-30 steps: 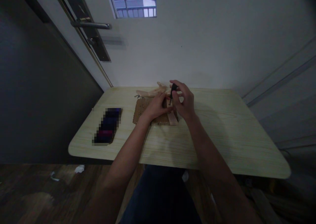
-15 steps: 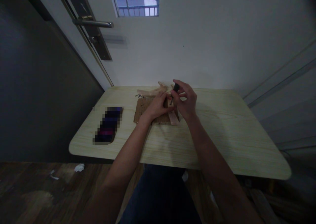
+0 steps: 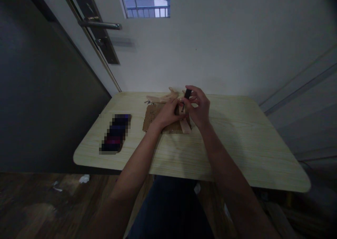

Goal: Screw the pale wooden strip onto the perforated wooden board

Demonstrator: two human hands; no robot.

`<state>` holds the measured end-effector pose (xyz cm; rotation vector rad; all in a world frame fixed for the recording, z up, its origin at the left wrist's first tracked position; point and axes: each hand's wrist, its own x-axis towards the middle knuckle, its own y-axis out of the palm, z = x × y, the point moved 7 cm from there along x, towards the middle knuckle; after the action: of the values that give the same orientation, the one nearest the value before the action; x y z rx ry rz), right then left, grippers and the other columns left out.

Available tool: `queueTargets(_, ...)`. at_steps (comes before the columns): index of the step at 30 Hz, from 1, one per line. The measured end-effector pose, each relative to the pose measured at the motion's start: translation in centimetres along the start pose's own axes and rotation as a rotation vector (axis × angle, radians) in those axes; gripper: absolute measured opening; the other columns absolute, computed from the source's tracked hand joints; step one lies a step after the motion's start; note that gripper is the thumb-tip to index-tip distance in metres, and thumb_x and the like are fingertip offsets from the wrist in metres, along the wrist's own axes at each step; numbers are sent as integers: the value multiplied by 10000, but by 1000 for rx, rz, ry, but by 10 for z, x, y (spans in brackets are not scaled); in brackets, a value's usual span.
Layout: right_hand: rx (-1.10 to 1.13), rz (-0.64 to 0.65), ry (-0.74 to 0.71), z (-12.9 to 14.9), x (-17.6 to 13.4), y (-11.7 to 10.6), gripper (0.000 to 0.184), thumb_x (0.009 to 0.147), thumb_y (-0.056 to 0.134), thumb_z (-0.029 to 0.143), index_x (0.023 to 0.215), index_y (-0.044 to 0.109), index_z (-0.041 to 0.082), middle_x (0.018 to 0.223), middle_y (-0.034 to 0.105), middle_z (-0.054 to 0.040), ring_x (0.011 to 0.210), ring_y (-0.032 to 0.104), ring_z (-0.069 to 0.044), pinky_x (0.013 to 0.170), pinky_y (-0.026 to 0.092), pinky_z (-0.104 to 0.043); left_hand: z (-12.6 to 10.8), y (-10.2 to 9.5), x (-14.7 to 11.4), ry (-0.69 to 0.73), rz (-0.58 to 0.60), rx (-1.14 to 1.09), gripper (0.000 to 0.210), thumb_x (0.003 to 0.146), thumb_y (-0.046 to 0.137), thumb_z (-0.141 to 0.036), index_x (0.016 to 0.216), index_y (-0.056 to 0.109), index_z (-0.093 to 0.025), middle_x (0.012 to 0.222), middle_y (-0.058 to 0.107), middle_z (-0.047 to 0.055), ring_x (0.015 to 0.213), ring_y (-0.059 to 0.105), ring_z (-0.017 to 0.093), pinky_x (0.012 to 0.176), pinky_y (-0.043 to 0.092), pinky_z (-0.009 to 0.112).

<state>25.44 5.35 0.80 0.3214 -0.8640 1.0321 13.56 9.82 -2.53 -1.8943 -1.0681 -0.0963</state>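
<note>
My right hand (image 3: 200, 107) pinches a short screwdriver (image 3: 187, 93) by its black handle. Its shaft points down at a light wooden strip (image 3: 185, 126), with what looks like a screw at the tip, too small to be sure. The strip lies across the right part of a brown cardboard piece (image 3: 150, 117). My left hand (image 3: 168, 114) rests over the cardboard, its thumb and fingers closed about the strip near the screwdriver tip. Part of the strip is hidden by the hands.
More wooden pieces (image 3: 159, 99) lie behind the cardboard, beside a few small dark screws (image 3: 148, 102). A blurred-out phone (image 3: 116, 133) is on the left of the pale table (image 3: 237, 144). A white door (image 3: 210, 49) with a metal handle (image 3: 102, 25) stands at the table's far edge.
The screwdriver handle has tilted or turned slightly in my right hand, whose fingers have shifted a little. The left hand and the cardboard stay in place.
</note>
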Motion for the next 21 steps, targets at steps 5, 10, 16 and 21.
queueTargets(5, -31, 20, -51, 9, -2, 0, 377, 854, 631, 405, 1217, 596, 312, 1090, 659, -21, 773, 638, -123, 633, 590, -264, -1, -1, -1, -7, 4, 1, 429, 743, 748, -330, 1085, 549, -163, 1129, 608, 121, 1049, 569, 282, 922, 475, 442)
queueTargets(10, 13, 94, -42, 12, -1, 3, 379, 909, 531, 458, 1251, 566, 299, 1210, 660, -41, 981, 681, -173, 808, 608, -331, -2, -2, -1, -19, 3, 1, 368, 757, 732, -355, 1006, 555, -150, 1099, 610, 126, 1053, 570, 285, 928, 471, 439)
queueTargets(16, 20, 19, 11, 2, 0, 0, 354, 844, 634, 460, 1158, 611, 298, 994, 670, -12, 776, 665, -135, 694, 601, -293, -1, -2, -1, -14, 3, 0, 395, 738, 752, -332, 1024, 558, -141, 1132, 605, 138, 1063, 565, 289, 931, 470, 437)
queueTargets(21, -41, -21, -26, 5, 0, -2, 340, 809, 677, 438, 1117, 613, 310, 938, 614, 3, 733, 604, -124, 629, 577, -276, -1, -1, 0, -19, 16, 8, 463, 751, 740, -365, 1114, 546, -154, 1151, 605, 134, 1078, 561, 291, 943, 465, 452)
